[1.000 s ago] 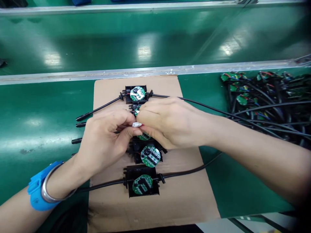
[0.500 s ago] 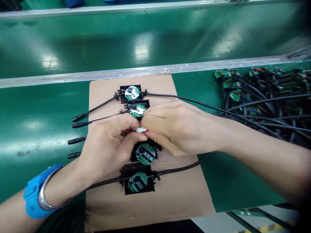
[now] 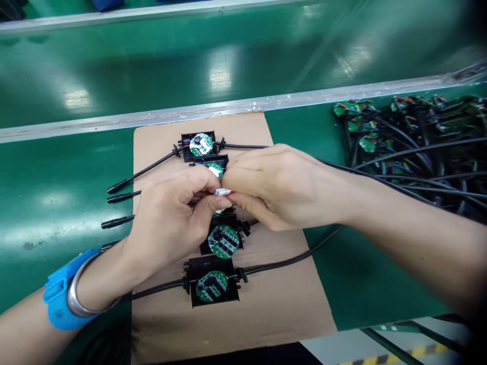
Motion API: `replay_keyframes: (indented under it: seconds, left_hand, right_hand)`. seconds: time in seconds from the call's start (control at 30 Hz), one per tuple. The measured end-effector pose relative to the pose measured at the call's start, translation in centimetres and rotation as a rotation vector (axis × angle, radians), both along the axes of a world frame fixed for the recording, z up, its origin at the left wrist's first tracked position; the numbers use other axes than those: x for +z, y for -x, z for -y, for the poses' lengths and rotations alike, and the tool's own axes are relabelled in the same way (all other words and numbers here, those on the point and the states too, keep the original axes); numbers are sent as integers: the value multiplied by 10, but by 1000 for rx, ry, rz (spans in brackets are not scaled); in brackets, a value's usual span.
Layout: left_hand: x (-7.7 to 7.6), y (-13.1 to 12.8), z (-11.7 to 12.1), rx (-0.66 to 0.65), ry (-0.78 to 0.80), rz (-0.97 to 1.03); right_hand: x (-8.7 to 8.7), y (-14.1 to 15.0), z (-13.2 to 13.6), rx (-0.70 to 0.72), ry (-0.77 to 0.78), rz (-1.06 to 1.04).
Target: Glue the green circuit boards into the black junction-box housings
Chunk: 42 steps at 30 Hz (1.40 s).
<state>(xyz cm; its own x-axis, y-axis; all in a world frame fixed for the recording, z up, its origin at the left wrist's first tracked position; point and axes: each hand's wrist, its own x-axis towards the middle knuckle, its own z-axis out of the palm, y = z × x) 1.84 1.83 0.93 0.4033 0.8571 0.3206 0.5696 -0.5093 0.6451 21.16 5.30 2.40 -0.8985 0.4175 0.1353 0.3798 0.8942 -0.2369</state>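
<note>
My left hand [image 3: 171,215] pinches a small white piece [image 3: 221,191] between thumb and forefinger. At its red right end, the closed fingers of my right hand [image 3: 281,187] meet it; what else they hold is hidden. Under and around my hands runs a column of black housings with round green circuit boards. White paste covers parts of the top board [image 3: 201,145] and the second board [image 3: 215,169]. My hands hide most of a third one. Nearer me, a fourth board [image 3: 223,242] and the bottom board [image 3: 212,286] show dark parts and no white.
A cardboard sheet [image 3: 266,309] lies under the housings on the green bench [image 3: 365,284]. Black cables [image 3: 304,253] run out from both sides, with plug ends [image 3: 117,222] at left. A heap of wired boards and cables [image 3: 418,137] lies at right. A metal rail [image 3: 171,116] borders the back.
Both hands, still together on the white piece, sit slightly higher in the picture. The view has shifted a little, and more of the fourth housing shows below my fingers.
</note>
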Motion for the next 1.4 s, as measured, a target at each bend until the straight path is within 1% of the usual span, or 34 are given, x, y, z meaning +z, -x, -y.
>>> replay_keyframes:
  seconds: [0.1,0.33,0.43,0.53,0.63,0.73,0.8,0.9,1.0,1.1,1.2,1.4]
  left_hand:
    - [-1,3,-2,15,-18,-10]
    - [-4,12,-3,44,-81,-45]
    - [-8,10,-5,58,-59,-37]
    - [-10,7,-7,24,21,46]
    - [-2,11,-5,-15,111,79]
    - [11,19,7,-27,148,102]
    - [16,23,17,-71,174,115]
    - [16,25,30,-123,203,68]
    - [12,25,37,-98,151,3]
    - [7,27,42,-69,73,-35]
    - [4,28,45,-51,21,-53]
    - [-1,26,48,-24,-29,-91]
  right_hand:
    - [-2,4,-3,-32,-1,-43]
    - [-5,13,-8,-26,9,-50]
    - [-7,13,-11,-20,-5,-53]
    - [-7,7,-11,-29,-28,-52]
    - [0,-2,-2,-80,-20,-106]
    - [9,-4,15,-123,29,-163]
    - [11,-1,27,-88,40,-157]
    - [5,9,39,-10,14,-98]
    - [-3,16,44,19,-5,-66]
    - [-7,19,46,22,-10,-84]
    - [-9,21,48,14,-15,-86]
    - [-9,23,48,32,6,-61]
